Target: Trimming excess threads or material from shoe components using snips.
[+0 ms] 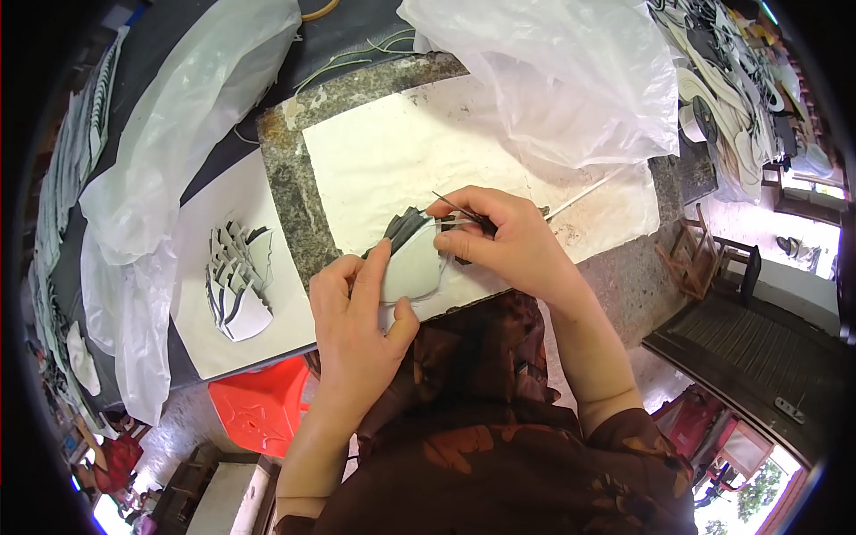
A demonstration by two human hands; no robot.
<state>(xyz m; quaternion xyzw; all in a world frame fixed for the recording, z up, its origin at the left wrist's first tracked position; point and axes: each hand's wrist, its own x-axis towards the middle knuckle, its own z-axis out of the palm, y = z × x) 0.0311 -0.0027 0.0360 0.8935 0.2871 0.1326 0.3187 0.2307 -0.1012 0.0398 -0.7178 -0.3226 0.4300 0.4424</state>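
Observation:
My left hand (352, 308) is closed on a small stack of pale grey, curved flat pieces (415, 269) with dark edges fanned out at the top. Fingers press on the stack's left side, and the thumb lies along its lower edge. At the stack's upper right, my right hand (508, 236) pinches a thin, dark, pointed tool (455, 205); its kind is unclear. The right thumb and fingertips are close to the edge of the stack. Beneath both hands lies white paper (392, 134) on a worn, stained board (308, 209).
Left of the board, a loose pile of similar pieces (239, 299) rests on another white sheet (201, 241). Clear plastic sheeting (571, 80) covers the far side, with more plastic (165, 178) on the left. A thin white stick (584, 193) lies at right. A red stool (259, 410) stands below the table edge.

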